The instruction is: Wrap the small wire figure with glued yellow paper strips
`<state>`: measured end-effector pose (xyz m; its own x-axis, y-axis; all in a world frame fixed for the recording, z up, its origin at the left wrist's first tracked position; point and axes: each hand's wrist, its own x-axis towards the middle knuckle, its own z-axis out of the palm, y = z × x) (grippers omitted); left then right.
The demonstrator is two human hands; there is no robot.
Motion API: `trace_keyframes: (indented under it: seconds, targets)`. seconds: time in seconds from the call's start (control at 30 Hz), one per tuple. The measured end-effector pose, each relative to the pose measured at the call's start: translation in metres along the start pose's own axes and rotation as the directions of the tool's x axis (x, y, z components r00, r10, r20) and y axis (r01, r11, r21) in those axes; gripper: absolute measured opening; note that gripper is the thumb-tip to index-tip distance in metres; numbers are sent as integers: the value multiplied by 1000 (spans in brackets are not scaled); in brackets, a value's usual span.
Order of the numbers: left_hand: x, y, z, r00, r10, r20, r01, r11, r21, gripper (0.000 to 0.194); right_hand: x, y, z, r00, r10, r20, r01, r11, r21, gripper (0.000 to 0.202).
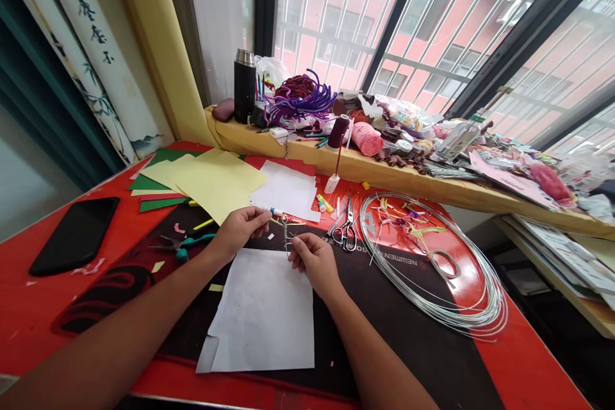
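Note:
My right hand (311,261) pinches the lower part of a small piece of twisted silvery wire (285,230), with thin ends sticking out at its sides. It is held upright above the top edge of a white sheet of paper (269,314). On the other side of the wire, my left hand (244,229) has thumb and forefinger pressed together. Whatever those fingertips hold is too small to make out. Teal-handled pliers (185,246) lie beside my left forearm, and scissors (346,230) rest to the right of my right hand.
A big coil of wire (485,307) lies at right, with a tape roll (444,264) inside it. A black phone (74,234) is at left. Yellow paper sheets (211,182) and a glue bottle (331,184) lie toward the back. A cluttered sill holds a thermos (245,86) and purple cords (302,99).

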<state>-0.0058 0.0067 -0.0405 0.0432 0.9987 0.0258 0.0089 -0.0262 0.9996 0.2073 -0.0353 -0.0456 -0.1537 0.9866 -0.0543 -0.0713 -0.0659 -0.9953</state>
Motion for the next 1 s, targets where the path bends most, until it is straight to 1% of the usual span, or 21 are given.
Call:
trace_keyframes:
  seconds: [0.3,0.57,1.0]
  targets:
    - [1,-4,1,999,27,-28,-27,1000,14,48,0,0,0,1000,1,-15,-1,1000,27,36]
    - [-1,3,2,999,20,-41,-18,999,31,55,0,-1,0,1000,-6,-16,6,1000,25,37]
    - [-3,8,2,1000,15,-27,-13,999,50,53,0,0,0,1000,-8,-16,9,999,36,38]
